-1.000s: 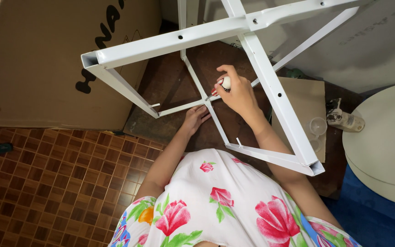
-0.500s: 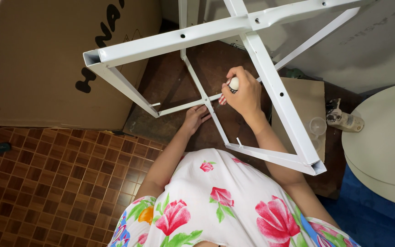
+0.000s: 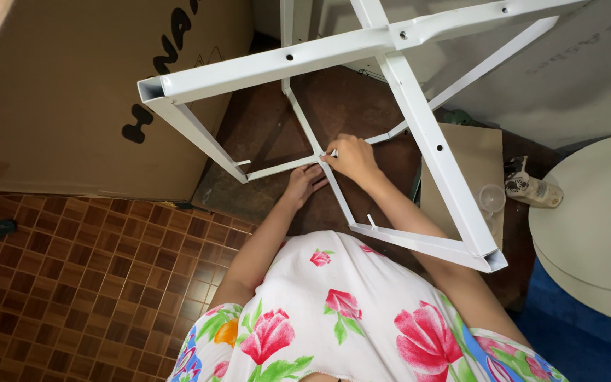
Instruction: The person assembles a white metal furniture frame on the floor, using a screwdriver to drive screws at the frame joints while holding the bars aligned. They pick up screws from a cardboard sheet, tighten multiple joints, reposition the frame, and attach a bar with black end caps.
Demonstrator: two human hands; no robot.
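A floor of small brown tiles (image 3: 58,283) fills the lower left, giving way to a darker brown mat or board (image 3: 341,106) under the work. A large brown cardboard box (image 3: 65,92) with black lettering stands along the left, and a pale sheet (image 3: 574,78) leans behind on the right.

A white metal frame (image 3: 419,134) stands on the dark patch, its square-tube bars crossing near the top of the view and thinner white braces meeting at a joint low in the middle. The person, in a white dress with pink flowers (image 3: 348,318), looks down through the frame.

The right hand (image 3: 351,157) is at the joint where the thin braces cross. Its fingers are curled in tight around a small pale object (image 3: 333,153), perhaps a screw or a small tool, though it is too small and too covered to tell which. The left hand (image 3: 305,182) lies just below the same joint, fingers spread loosely and resting against the brace, touching it rather than gripping it.

To the right, a flat piece of cardboard (image 3: 461,155) lies on the floor behind the frame's bar. Just beside it stand a clear plastic cup (image 3: 492,198) and a small crumpled bag (image 3: 532,187). A round cream-coloured tabletop (image 3: 595,226) takes up the right edge, over a blue surface (image 3: 574,339).
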